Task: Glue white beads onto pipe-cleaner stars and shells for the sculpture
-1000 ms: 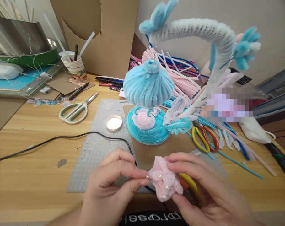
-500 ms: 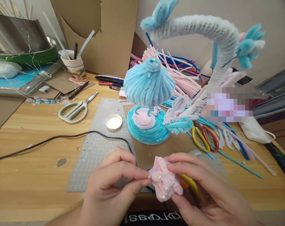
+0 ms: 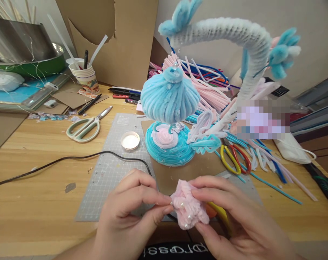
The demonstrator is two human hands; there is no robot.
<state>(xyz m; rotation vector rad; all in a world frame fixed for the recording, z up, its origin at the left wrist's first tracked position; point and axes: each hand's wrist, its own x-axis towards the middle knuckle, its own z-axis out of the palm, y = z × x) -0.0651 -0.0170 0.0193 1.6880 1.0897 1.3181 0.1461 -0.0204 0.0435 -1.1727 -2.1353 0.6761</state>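
Note:
My right hand (image 3: 223,213) is closed around the right side of a pink fuzzy pipe-cleaner piece (image 3: 189,209), lumpy like a small flower and dotted with several pearl beads. At its left edge, the thumb and forefinger of my left hand (image 3: 138,206) pinch a tiny pearl bead (image 3: 171,203) against the pink fuzz. Beyond the hands stands a pipe-cleaner lamp with a pale blue pleated shade (image 3: 171,95), a white wrapped curved stem (image 3: 250,54) and a turquoise round base (image 3: 168,157). Under my right hand, a yellow and orange tool handle (image 3: 218,211) is partly hidden.
A grey cutting mat (image 3: 107,180) carries a small round dish of white beads (image 3: 130,140). Green-handled scissors (image 3: 84,130) lie left, red and yellow-handled scissors (image 3: 234,159) right. A black cable (image 3: 72,157) crosses the table. Loose pipe cleaners (image 3: 207,86) and a paper cup (image 3: 84,74) stand behind.
The whole view has shifted very slightly. Both hands keep the same hold on the pink piece and the bead.

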